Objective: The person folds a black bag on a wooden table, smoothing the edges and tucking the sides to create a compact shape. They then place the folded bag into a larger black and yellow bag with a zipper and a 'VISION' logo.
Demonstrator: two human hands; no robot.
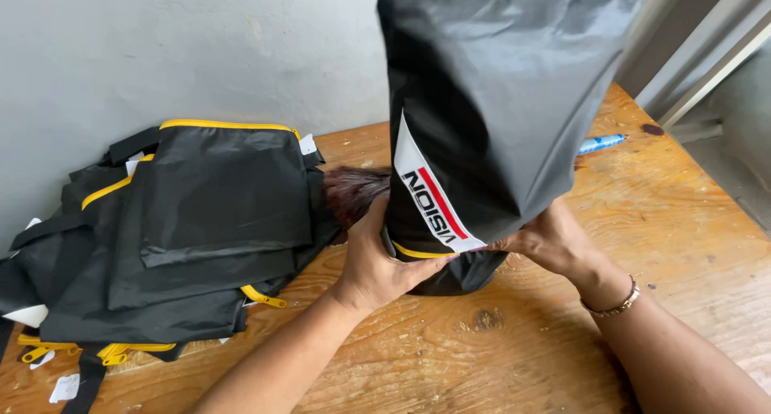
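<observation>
A black fabric bag (498,101) stands upright on the wooden table (691,221), with a white label strip bearing a red stripe and yellow trim near its base. My left hand (377,257) grips its lower left edge by the yellow trim. My right hand (554,241) holds the lower right side; a thin bracelet sits on that wrist. Both hands hold the bag near the table surface.
A stack of flat black bags (185,229) with yellow zippers and trim lies at the left against a grey wall. A dark bristly brush (353,191) pokes out between the stack and the held bag. A blue pen (601,143) lies behind the bag at right.
</observation>
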